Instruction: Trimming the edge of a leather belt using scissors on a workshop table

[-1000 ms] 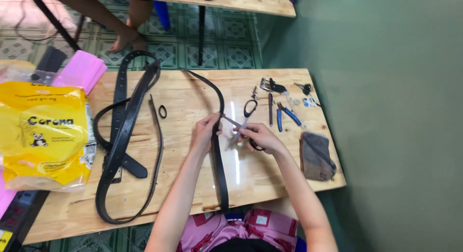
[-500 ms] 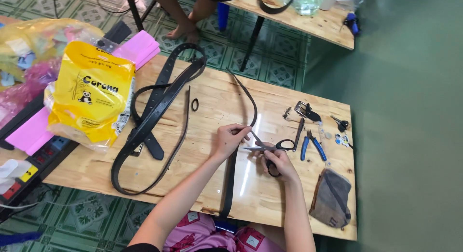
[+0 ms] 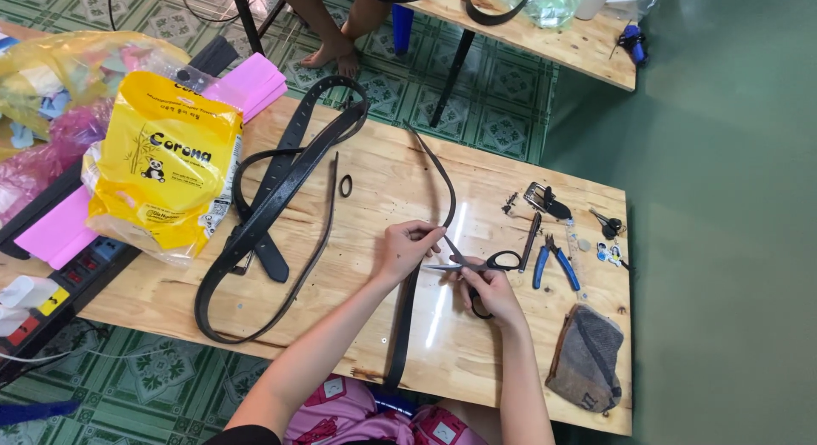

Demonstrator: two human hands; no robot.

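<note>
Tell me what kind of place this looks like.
Probably a small leather-belt workshop. On the wooden worktable lie black belts, blue-handled pliers and a metal buckle, while the right hand holds scissors to a strap.

The belt strap (image 3: 442, 190) pinched in my left hand (image 3: 407, 248) looks like dark leather, matt and smooth. The scissors (image 3: 477, 262) in my right hand (image 3: 492, 293) have bright metal blades and glossy black plastic handles. My table (image 3: 374, 181) is pale wood with visible grain and a sheen near me. The pliers (image 3: 555, 262) show blue plastic grips. The yellow bag (image 3: 166, 173) is glossy, crinkled plastic. The grey pouch (image 3: 587, 360) looks like rough, worn cloth. The buckle (image 3: 538, 196) is shiny metal.
</note>
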